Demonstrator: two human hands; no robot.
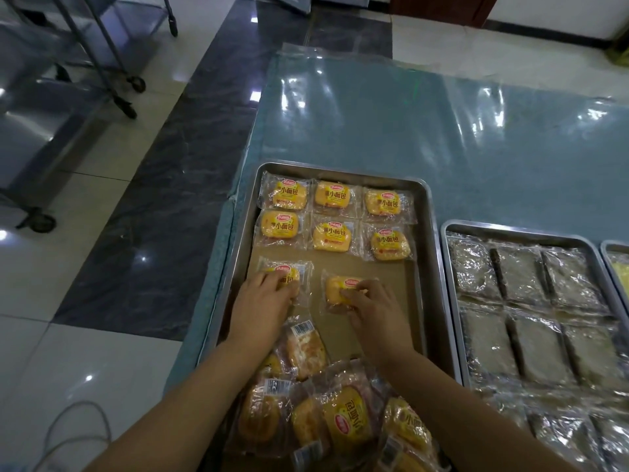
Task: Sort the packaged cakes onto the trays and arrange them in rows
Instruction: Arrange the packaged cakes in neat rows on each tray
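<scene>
At far left, a wheeled steel cart (51, 97) stands on the glossy tiled floor (102, 267), well apart from the table (442, 131). The table's teal top, under clear film, lies bare in the upper half of the frame.

A steel tray (432, 233) sits close to the table's left edge. Six yellow packaged cakes (332, 216) fill two rows of three at its far end, each printed "小面包"; the red logo is too small to read.

In the third row, the left hand (263, 298) presses flat fingers on the left cake (289, 272). The right hand (374, 315) grips the middle cake (335, 287) with curled fingers. Brown liner paper (391, 284) shows bare to their right.

At bottom centre, a loose pile of cakes (340, 420) overlaps the tray's near end, some showing barcodes.

Just beside it at right, a second tray (449, 267) holds foil-wrapped packs (527, 301). A third tray (609, 253) touches the frame's right edge.
</scene>
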